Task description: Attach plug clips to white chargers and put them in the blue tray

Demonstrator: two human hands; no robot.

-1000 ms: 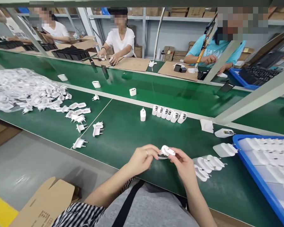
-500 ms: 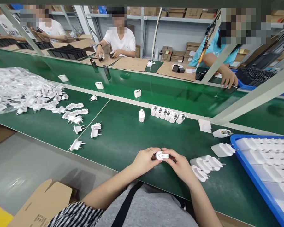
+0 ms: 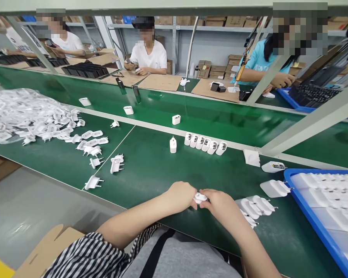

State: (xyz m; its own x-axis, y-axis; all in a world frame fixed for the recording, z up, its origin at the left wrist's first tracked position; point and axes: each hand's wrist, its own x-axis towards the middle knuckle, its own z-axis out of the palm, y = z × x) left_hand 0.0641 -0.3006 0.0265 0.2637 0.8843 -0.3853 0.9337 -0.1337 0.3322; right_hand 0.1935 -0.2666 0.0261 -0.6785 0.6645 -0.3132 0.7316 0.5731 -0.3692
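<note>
Between my two hands is a white plug adapter (image 3: 200, 197), gripped over the green bench (image 3: 150, 170) near its front edge. My left hand (image 3: 183, 195) is closed on its left side, and my right hand (image 3: 219, 201) pinches its right side; fingers cover much of it. Right of my right hand lie several assembled white chargers (image 3: 253, 207), partly hidden behind the wrist. One white charger (image 3: 173, 145) stands upright farther back, pins up. Beside it a row of open white charger housings (image 3: 205, 143) stands along the bench's back rail.
A blue tray (image 3: 303, 204) full of white chargers sits at the right. Loose plug caps (image 3: 92, 150) and a plastic bag heap (image 3: 20, 114) occupy the left. Beyond the rail, a green belt (image 3: 150, 110) carries white housings. Co-workers sit across it. Slanted posts (image 3: 310, 112) rise at right.
My hands have turned the adapter, so its pin end shows differently. The housings on the belt have shifted right. Across the belt, co-workers' hands have moved.
</note>
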